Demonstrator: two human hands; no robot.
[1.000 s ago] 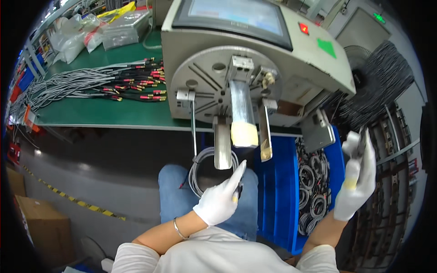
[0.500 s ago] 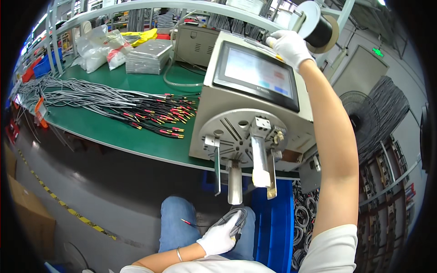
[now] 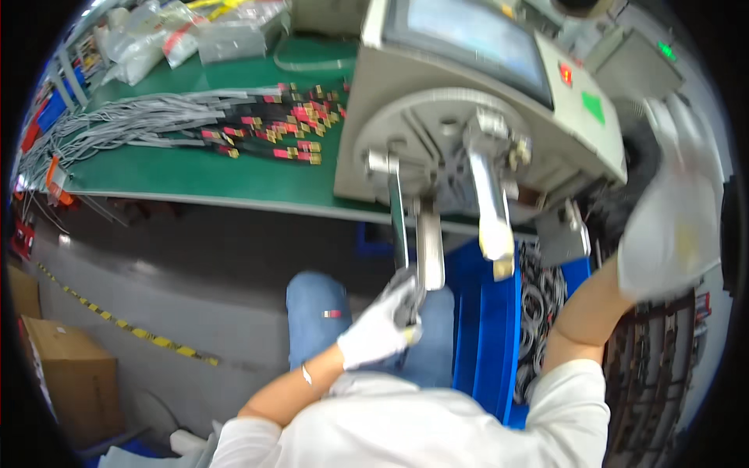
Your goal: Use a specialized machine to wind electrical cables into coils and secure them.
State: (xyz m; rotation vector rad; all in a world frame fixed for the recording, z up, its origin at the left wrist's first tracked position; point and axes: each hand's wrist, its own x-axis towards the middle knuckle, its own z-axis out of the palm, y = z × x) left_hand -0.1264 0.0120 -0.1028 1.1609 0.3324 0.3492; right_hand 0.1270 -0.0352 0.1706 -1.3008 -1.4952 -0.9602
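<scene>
A grey winding machine (image 3: 468, 132) with a touchscreen (image 3: 468, 31) stands on the green bench (image 3: 195, 187). Metal pegs (image 3: 429, 249) hang from its round faceplate. My left hand (image 3: 381, 327), in a white glove, sits just below the pegs over my lap, with its fingers curled around a small dark wire coil. My right hand (image 3: 671, 226), also gloved, is a blur at the machine's right side; its grip is unreadable.
Bundles of grey wire with red and black ends (image 3: 257, 129) lie on the bench, with plastic bags (image 3: 226, 31) behind them. Blue bins (image 3: 484, 327) holding wire coils (image 3: 538, 304) stand by my right knee. A cardboard box (image 3: 62, 374) and striped floor tape (image 3: 133, 331) are at the left.
My right hand has come down from the spool on top of the machine to its right side. My left hand rose from my lap toward the pegs.
</scene>
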